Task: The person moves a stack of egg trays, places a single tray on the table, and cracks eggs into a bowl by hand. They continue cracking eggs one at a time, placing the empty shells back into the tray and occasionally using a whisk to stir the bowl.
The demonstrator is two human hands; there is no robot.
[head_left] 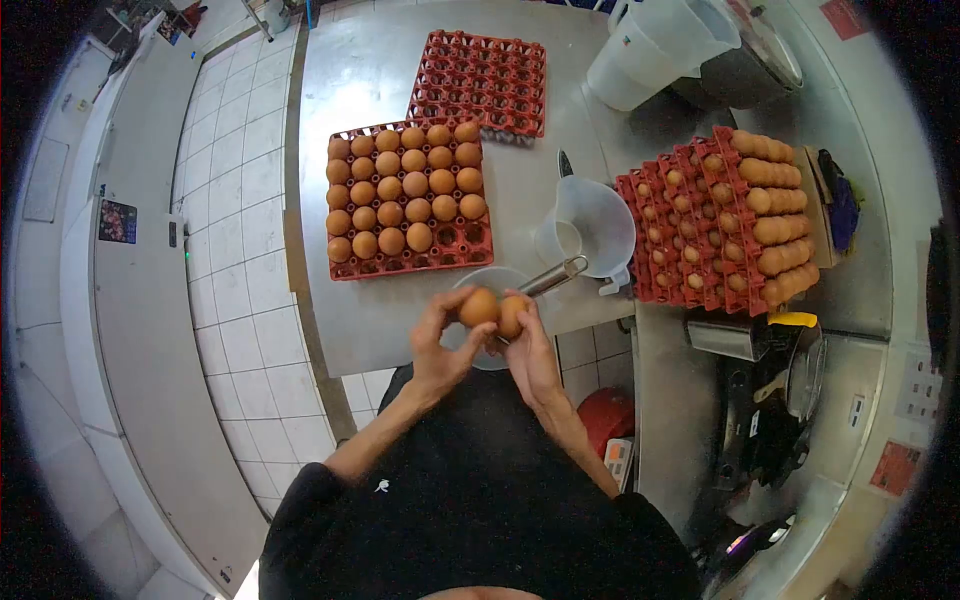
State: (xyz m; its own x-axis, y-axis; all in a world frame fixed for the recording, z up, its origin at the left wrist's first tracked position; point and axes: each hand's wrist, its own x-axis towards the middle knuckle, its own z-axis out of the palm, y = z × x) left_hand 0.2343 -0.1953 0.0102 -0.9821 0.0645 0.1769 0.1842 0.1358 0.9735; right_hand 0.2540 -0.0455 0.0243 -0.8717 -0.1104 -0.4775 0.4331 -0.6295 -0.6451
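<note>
seen from above, a person's left hand (440, 345) gripped a brown egg (479, 307) in its fingertips. the right hand (530, 352) gripped a second egg (512, 317). the two eggs touched each other over a steel bowl (490, 274) at the near edge of the table. a metal handle (552, 277) rested on the bowl's right rim. just beyond sat a red egg tray (452, 243), nearly full. a clear jug (592, 222) stood to the right, and a stack of egg trays (650, 230) further right.
</note>
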